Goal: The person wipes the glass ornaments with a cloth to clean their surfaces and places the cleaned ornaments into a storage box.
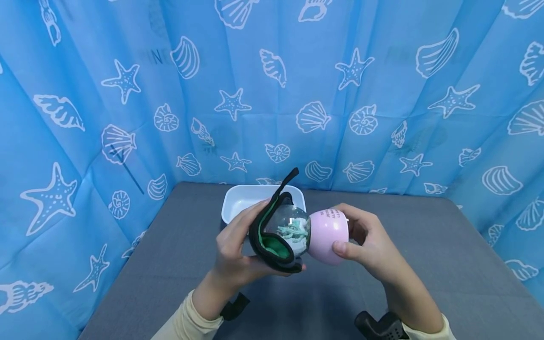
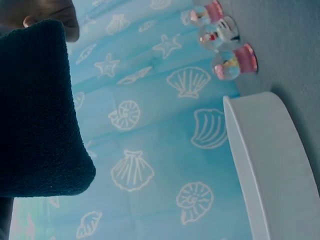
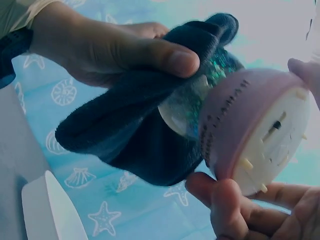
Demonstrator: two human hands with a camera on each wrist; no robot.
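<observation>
The left hand (image 1: pixel 230 249) grips a dark cloth (image 1: pixel 276 246) with a green inner face, curved partly round the clear dome of a snow globe (image 1: pixel 318 236). Behind them, a white tub (image 1: pixel 239 200) stands on the grey table (image 1: pixel 170 245). The globe lies sideways in the air, pink base rightward — and the right hand (image 1: pixel 376 243) pinches that base between thumb and fingers.

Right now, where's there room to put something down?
On the grey cloth-covered table: left of the left hand, out to the blue shell-patterned curtain, and right of the right hand. It's crowded beyond the hands: a white oblong tray and three small clear-domed snow globes.
</observation>
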